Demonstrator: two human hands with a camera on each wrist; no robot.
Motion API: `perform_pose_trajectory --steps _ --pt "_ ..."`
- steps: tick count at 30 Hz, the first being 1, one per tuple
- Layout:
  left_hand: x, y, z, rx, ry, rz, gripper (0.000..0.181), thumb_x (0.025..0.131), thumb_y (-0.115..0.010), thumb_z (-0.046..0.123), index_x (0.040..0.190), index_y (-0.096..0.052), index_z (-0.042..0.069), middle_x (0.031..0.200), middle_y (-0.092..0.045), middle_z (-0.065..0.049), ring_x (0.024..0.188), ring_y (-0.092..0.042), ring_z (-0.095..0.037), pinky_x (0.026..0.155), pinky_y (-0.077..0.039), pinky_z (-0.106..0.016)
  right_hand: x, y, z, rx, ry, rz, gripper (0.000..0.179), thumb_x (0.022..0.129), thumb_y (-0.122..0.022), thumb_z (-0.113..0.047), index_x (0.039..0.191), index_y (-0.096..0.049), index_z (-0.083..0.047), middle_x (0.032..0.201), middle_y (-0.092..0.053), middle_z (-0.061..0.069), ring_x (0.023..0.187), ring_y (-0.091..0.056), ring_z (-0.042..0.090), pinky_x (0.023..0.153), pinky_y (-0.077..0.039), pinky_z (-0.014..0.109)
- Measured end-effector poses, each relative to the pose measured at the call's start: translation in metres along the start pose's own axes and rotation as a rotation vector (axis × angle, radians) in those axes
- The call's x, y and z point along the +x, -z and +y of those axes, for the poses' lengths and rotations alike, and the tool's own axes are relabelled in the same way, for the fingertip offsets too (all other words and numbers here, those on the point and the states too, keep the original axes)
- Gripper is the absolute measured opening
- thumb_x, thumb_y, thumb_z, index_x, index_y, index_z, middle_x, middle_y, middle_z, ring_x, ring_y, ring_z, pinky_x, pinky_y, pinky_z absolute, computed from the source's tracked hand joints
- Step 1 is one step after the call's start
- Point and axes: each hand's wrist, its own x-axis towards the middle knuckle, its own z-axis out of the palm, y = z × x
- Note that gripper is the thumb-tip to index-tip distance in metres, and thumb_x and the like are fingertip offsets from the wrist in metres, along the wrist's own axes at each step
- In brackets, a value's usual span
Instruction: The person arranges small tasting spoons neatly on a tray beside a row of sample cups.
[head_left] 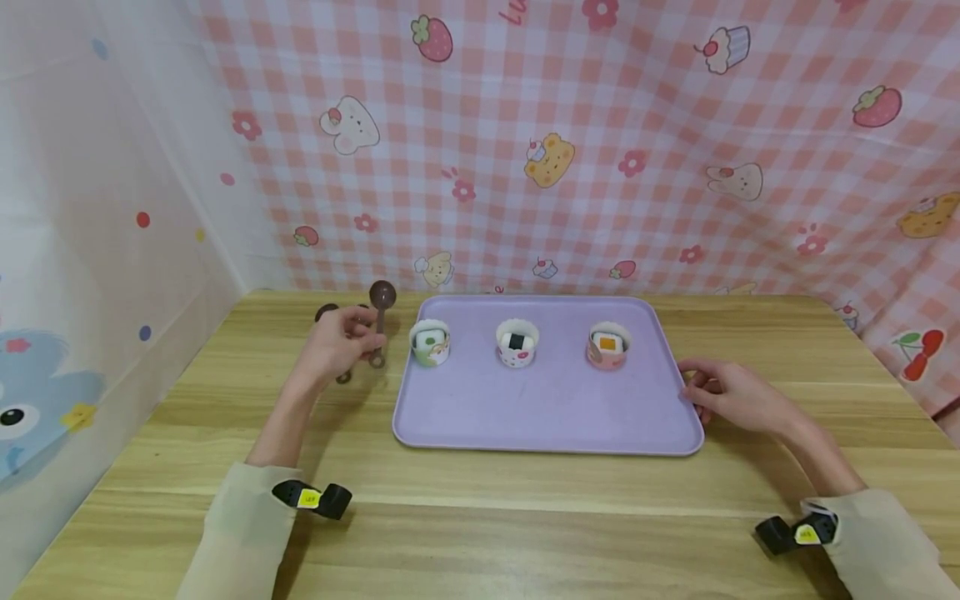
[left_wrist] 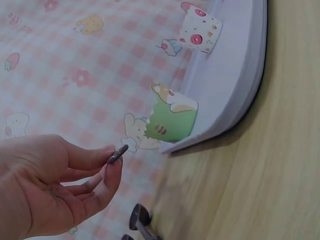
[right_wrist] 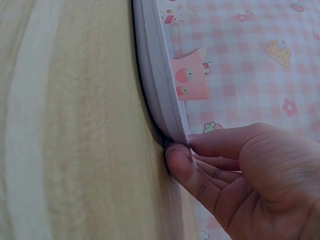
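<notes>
My left hand (head_left: 337, 346) pinches the handle of a dark brown measuring spoon (head_left: 382, 296), bowl toward the back, just left of a lilac tray (head_left: 555, 417). The left wrist view shows that handle (left_wrist: 118, 154) between thumb and fingertips. Partly hidden behind this hand, other brown spoons (left_wrist: 140, 216) lie on the table. At the tray's right side, my right hand (head_left: 731, 396) grips the rim (right_wrist: 170, 107) between thumb and fingers. On the tray stand a green paper cup (head_left: 431, 357), a white one (head_left: 516, 358) and a pink one (head_left: 606, 359), each holding a small white sushi-like piece.
The tray lies on a wooden table (head_left: 480, 517), close to its back edge. Behind hangs a pink checked curtain (head_left: 480, 225). A white cloth (head_left: 90, 208) with dots and a blue cartoon figure closes off the left side.
</notes>
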Motion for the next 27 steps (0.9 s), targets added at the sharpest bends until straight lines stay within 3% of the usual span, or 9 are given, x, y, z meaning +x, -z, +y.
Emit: perform_pose_trajectory --steps 8,17,22,27 --pt "-0.001 -0.001 0.008 -0.025 -0.037 0.004 0.044 0.095 -0.068 0.005 0.134 -0.055 -0.01 0.104 -0.067 -0.024 0.074 -0.067 -0.013 0.082 -0.059 -0.042 0.0 0.001 0.001 0.004 0.0 -0.005 0.038 0.097 -0.059 0.004 0.129 -0.049 0.02 0.085 -0.062 0.008 0.063 -0.061 0.01 0.057 -0.055 0.028" --pt "-0.004 -0.003 0.022 -0.068 -0.023 -0.012 0.046 0.096 -0.068 0.004 0.137 -0.052 -0.009 0.109 -0.066 -0.025 0.078 -0.068 -0.014 0.078 -0.059 -0.033 0.0 0.001 0.001 0.005 0.018 -0.001 0.037 0.097 -0.06 0.004 0.129 -0.049 0.02 0.084 -0.063 0.008 0.063 -0.061 0.01 0.056 -0.054 0.028" --pt "-0.007 -0.006 0.031 -0.091 -0.027 -0.026 0.046 0.095 -0.068 0.002 0.137 -0.052 -0.009 0.109 -0.067 -0.026 0.078 -0.068 -0.015 0.081 -0.06 -0.035 0.0 0.002 0.0 -0.015 0.004 -0.001 0.039 0.097 -0.061 0.003 0.13 -0.049 0.02 0.084 -0.063 0.007 0.063 -0.061 0.01 0.056 -0.054 0.028" --pt "-0.011 -0.01 0.039 -0.083 -0.04 -0.019 0.044 0.094 -0.069 0.002 0.135 -0.055 -0.008 0.107 -0.068 -0.025 0.078 -0.069 -0.015 0.074 -0.059 -0.027 0.001 0.002 0.0 -0.028 -0.004 -0.001 0.039 0.097 -0.061 0.003 0.13 -0.049 0.019 0.085 -0.063 0.007 0.064 -0.061 0.01 0.057 -0.054 0.028"
